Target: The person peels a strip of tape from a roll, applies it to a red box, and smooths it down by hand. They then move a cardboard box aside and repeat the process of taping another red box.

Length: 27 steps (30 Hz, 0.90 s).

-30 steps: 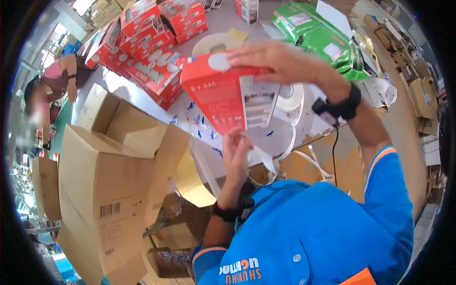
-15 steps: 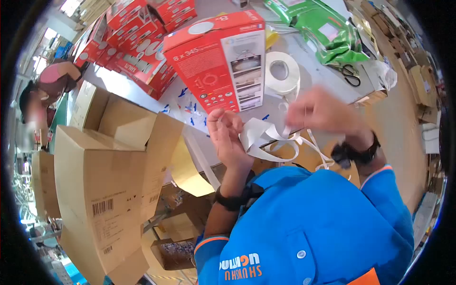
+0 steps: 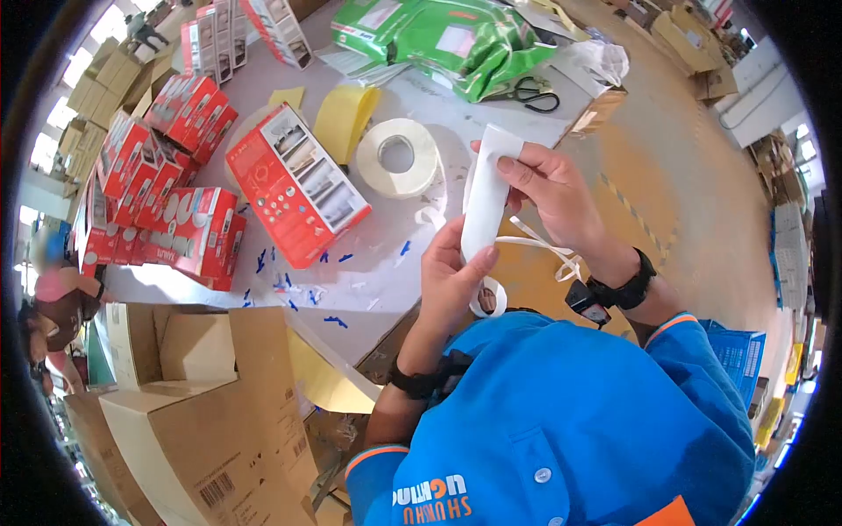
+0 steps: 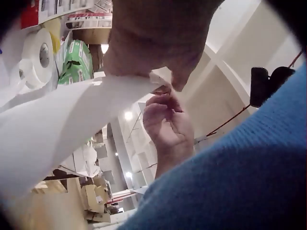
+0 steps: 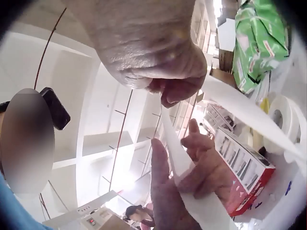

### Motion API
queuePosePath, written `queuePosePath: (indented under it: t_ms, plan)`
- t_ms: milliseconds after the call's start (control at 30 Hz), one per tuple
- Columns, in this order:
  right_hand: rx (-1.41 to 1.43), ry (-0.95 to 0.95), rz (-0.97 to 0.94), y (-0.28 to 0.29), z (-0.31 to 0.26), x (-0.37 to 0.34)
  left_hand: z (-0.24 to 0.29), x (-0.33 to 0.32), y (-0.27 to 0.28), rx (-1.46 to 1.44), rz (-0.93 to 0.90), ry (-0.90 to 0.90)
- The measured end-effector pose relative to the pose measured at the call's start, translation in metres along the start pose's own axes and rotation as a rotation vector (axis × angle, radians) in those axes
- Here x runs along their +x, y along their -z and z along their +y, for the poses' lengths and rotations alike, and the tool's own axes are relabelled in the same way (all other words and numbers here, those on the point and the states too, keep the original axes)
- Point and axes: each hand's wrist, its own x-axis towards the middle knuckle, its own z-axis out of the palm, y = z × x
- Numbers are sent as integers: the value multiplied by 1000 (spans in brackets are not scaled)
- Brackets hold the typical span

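Both hands are on a white, ribbon-like strip (image 3: 484, 203) stretched between them over the table's front edge. My left hand (image 3: 449, 273) pinches its lower part, thumb on the near face. At its upper end, my right hand (image 3: 554, 195) pinches it between thumb and fingers. In the right wrist view, the strip (image 5: 207, 211) passes between the left hand's (image 5: 208, 167) fingers. Beyond the hands, a red and white printed box (image 3: 279, 197) is on the table, touched by neither. A white roll (image 3: 373, 158) lies flat beside it.
Stacked red boxes (image 3: 197, 223) stand at the left, an open brown carton (image 3: 263, 386) at front left. Behind are a green plastic package (image 3: 491, 53) and black scissors (image 3: 537, 95). Small blue scraps (image 3: 336, 322) litter the table (image 3: 386, 263). Another person (image 3: 66, 289) is at far left.
The right hand has left the red box's top and come to the white strip. The left hand has left the box's lower edge and now holds the strip too. The head view has turned.
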Motion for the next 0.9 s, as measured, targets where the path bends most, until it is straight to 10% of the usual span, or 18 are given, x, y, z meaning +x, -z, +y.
queuePosePath:
  t_ms: [600,700,800,900]
  plan:
    - [-377,98,212,4,-7,5,3,3,-8,-238,-78,273]
    - [-927,70,226,6,-23,0,-2,6,-4,-211,-86,247]
    - [-1076,527,319,1,-30,-11,1,9,-7,-195,-86,201]
    - [-1054,576,52,-4,-18,-17,3,12,-14,-196,-7,180]
